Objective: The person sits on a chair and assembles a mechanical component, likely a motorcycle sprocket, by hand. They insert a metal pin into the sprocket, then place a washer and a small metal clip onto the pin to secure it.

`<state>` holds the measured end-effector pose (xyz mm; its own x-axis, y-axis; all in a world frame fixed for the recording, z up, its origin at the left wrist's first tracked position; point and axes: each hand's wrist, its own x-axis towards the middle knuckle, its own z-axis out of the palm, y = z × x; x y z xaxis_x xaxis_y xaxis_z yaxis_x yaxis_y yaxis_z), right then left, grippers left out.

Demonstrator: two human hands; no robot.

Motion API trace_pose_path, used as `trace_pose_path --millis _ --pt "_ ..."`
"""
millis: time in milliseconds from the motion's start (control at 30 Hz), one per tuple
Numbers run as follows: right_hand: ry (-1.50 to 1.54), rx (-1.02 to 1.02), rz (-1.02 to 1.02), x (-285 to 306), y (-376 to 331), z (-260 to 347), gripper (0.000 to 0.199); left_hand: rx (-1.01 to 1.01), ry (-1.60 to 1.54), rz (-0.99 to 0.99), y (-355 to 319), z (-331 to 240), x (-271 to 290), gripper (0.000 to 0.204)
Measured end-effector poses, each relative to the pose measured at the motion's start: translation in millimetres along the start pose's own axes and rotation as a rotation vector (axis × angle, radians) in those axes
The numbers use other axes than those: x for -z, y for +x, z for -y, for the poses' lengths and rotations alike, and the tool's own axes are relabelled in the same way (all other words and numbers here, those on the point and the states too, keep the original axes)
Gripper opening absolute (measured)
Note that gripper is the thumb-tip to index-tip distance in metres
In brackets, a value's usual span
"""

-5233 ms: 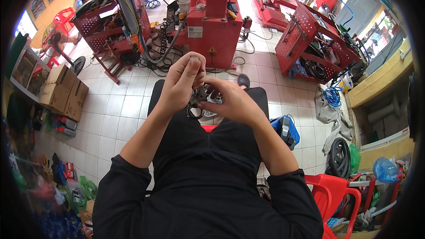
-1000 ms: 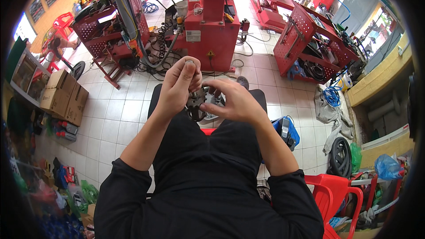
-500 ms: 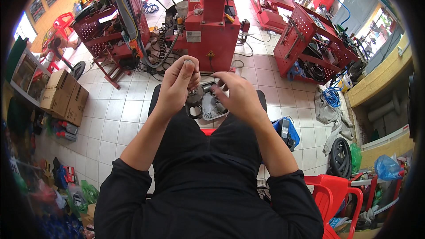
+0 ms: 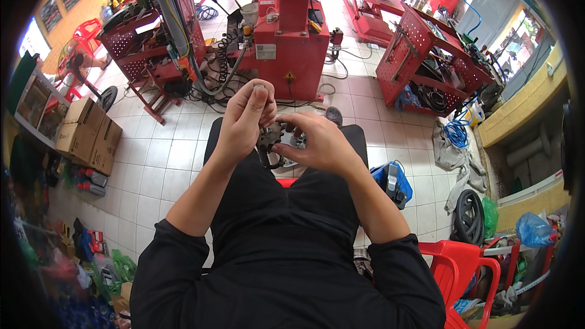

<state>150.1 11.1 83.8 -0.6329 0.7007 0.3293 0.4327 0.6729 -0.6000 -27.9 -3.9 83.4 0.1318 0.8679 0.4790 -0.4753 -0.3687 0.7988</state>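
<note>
The left hand (image 4: 247, 116) squeezes a rod (image 4: 260, 88) with a pale end; the right hand (image 4: 322, 140) holds a dark metal part (image 4: 266, 141).

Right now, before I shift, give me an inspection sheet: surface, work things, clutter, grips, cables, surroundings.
Surface: pale tiled floor.
Work things: dark metal part between the knees, partly hidden.
Clutter: cardboard boxes, left; green plastic bag and blue plastic bag, right.
Grips: left grip closed on a pale-ended object, mostly hidden; right grip curled at the metal part's right side, firm hold unclear.
Cables: blue hose coiled, right; black coiled hose, ahead.
Surroundings: red machine, ahead; red chair, right.
</note>
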Motion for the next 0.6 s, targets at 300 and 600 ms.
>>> trace_pose_path --millis 300,600 --pt "0.003 -0.006 -0.031 0.3 0.3 2.3 0.046 -0.002 -0.009 0.006 -0.2 1.2 1.7 0.028" --pt "0.004 -0.134 -0.151 10.1 4.1 -8.7 0.029 0.024 -0.021 -0.004 0.8 -1.1 1.3 0.028"
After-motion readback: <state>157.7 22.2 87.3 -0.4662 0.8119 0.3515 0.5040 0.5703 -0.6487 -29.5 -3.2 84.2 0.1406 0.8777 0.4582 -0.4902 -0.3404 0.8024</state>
